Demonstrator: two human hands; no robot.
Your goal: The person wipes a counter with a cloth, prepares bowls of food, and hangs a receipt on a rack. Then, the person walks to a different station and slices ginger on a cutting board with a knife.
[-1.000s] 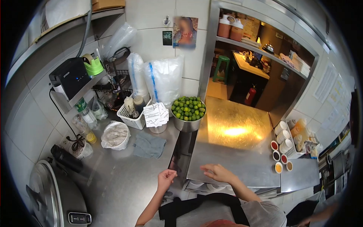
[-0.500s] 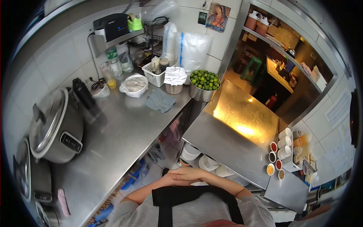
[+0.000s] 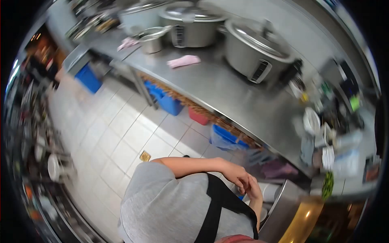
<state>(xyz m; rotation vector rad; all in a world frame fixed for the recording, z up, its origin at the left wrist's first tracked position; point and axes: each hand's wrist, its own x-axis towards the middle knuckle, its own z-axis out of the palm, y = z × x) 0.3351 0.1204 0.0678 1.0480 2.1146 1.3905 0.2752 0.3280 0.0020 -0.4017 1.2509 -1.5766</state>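
My left hand (image 3: 235, 173) and my right hand (image 3: 254, 188) rest together in front of my body. The fingers of the left are curled and touch the right; those of the right are closed against it and partly hidden. I see no object in either. Nearest to them, below, are white containers (image 3: 270, 192) beside a steel table (image 3: 280, 208). Past the hands runs a long steel counter (image 3: 227, 95). On it lies a folded pink cloth (image 3: 184, 61), near two large rice cookers (image 3: 243, 52) with metal lids.
A steel pot (image 3: 152, 42) stands at the counter's left part. Beneath the counter are a blue bin (image 3: 169, 104) and a red container (image 3: 198, 116). A white stool (image 3: 56, 167) stands on the tiled floor (image 3: 117, 121) at left. Green limes (image 3: 327, 185) show at right, blurred.
My view has swung to the left, so the counter, rice cookers and floor now fill it. The limes and lit table have shifted to the lower right. My hands stay together.
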